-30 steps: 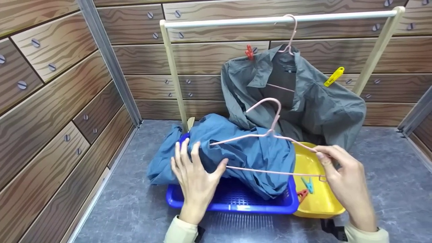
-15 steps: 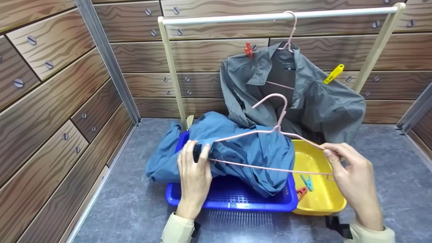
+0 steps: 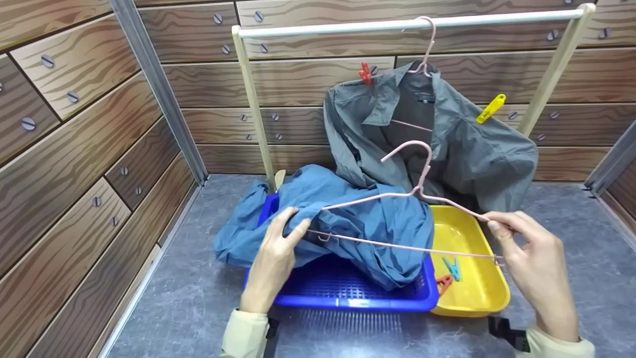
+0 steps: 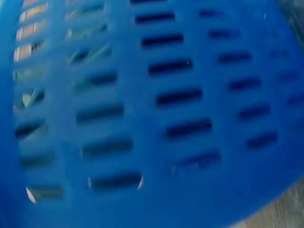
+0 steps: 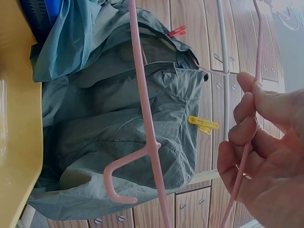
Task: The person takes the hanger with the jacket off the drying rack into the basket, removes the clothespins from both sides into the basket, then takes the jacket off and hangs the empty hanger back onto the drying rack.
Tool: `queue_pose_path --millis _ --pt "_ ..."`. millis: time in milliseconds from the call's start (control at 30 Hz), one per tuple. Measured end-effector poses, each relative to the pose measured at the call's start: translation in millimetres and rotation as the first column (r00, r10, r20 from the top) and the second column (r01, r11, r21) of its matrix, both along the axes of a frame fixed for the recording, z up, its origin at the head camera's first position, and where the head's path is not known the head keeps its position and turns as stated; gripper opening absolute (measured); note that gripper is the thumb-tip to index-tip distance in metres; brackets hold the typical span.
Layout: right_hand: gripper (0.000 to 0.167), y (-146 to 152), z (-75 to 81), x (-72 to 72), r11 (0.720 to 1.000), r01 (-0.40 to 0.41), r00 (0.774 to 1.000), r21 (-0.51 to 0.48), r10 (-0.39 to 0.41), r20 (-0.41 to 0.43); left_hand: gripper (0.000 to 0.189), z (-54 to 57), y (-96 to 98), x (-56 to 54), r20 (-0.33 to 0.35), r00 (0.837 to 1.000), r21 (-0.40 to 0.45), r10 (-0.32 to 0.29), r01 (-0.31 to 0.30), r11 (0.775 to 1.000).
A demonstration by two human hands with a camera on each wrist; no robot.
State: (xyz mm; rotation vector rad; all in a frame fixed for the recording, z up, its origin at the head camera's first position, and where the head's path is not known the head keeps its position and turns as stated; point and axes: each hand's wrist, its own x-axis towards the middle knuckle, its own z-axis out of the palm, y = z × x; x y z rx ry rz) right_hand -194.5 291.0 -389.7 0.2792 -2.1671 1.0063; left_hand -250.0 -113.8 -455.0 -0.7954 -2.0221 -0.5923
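A pink hanger (image 3: pixel 420 189) is held up in front of the person, its hook raised and its body slightly tilted, down toward the right. Its left end disappears into the folds of a blue garment (image 3: pixel 318 186). Of the hands, the right hand (image 3: pixel 531 261) holds the hanger's right sloping arm, thumb and curled fingers closed around the wire. The left hand (image 3: pixel 273 258) touches the blue garment beside the hidden end, fingers bent and thumb a little apart; whether it grips the cloth I cannot tell.

The blue garment is heaped in a blue basket (image 3: pixel 355 304) and spills over its left side. The left wrist view is filled by the basket's slotted plastic, blurred. Just right of the basket is a yellow bin (image 3: pixel 459 233) with a turquoise clothespin (image 3: pixel 453 269) and a red clothespin (image 3: pixel 443 284) inside, near each other; the hanger's lower bar passes above it.

Behind, a grey shirt (image 3: pixel 487 149) hangs by a second pink hanger (image 3: pixel 431 44) from the white rail (image 3: pixel 318 32) of a wooden rack. A red clip (image 3: pixel 365 73) sits on its left shoulder and a yellow clip (image 3: pixel 491 108) on its right. All this stands on a grey tabletop (image 3: pixel 169 283), before a wood-patterned wall (image 3: pixel 213 84).
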Motion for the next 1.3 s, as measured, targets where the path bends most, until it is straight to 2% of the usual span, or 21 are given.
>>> queue_pose_path --millis 100,200,367,433,533,633,733,867,933,1033,1133,1300 --pt "0.016 0 0.7 0.6 1.000 -0.008 1.000 0.009 0.008 0.022 0.058 2.3 -7.4 -1.7 0.011 1.000 0.026 -0.023 0.023 0.999" --pt "0.016 1 1.0 1.3 1.000 -0.020 0.999 0.017 0.019 0.041 0.051 4.4 -13.5 -4.2 0.017 0.998 0.096 -0.063 0.062 0.993" --pt "0.018 2 0.7 1.8 0.999 -0.044 0.997 0.017 0.043 0.057 0.037 5.7 -19.6 -9.3 0.044 0.989 0.272 -0.143 0.126 0.954" --pt "0.018 3 0.4 1.9 0.999 -0.052 0.997 0.013 0.051 0.059 0.034 5.6 -21.0 -10.8 0.065 0.986 0.317 -0.152 0.124 0.940" --pt "0.018 4 -0.1 1.9 0.998 -0.060 0.997 0.006 0.059 0.059 0.033 4.6 -23.0 -12.4 0.096 0.986 0.335 -0.138 0.099 0.937" --pt "0.020 5 -0.3 2.0 0.998 -0.068 0.996 -0.007 0.069 0.048 0.034 3.3 -24.7 -13.0 0.130 0.986 0.322 -0.101 0.055 0.945" --pt "0.021 5 -0.1 1.9 0.997 -0.072 0.997 -0.021 0.072 0.033 0.031 1.9 -26.0 -12.6 0.169 0.985 0.287 -0.032 -0.018 0.958" --pt "0.021 5 1.8 2.2 0.998 -0.049 0.998 -0.032 0.050 0.029 0.021 1.7 -26.9 -11.2 0.225 0.973 0.214 0.056 -0.105 0.971" --pt "0.021 5 2.9 2.5 0.999 -0.035 0.999 -0.040 0.036 0.030 0.016 2.0 -26.8 -10.2 0.253 0.964 0.171 0.080 -0.126 0.977" --pt "0.020 5 4.1 2.9 0.999 -0.013 0.999 -0.053 0.015 0.030 0.014 1.8 -26.2 -9.1 0.296 0.950 0.108 0.098 -0.135 0.985" --pt "0.018 4 4.4 3.3 0.998 0.011 1.000 -0.063 -0.009 0.028 0.016 1.0 -24.6 -7.7 0.354 0.932 0.064 0.080 -0.109 0.992" --pt "0.016 3 4.7 3.2 0.997 0.042 0.999 -0.068 -0.041 0.017 0.023 -1.3 -16.5 -3.8 0.466 0.884 -0.021 0.040 -0.034 0.999"
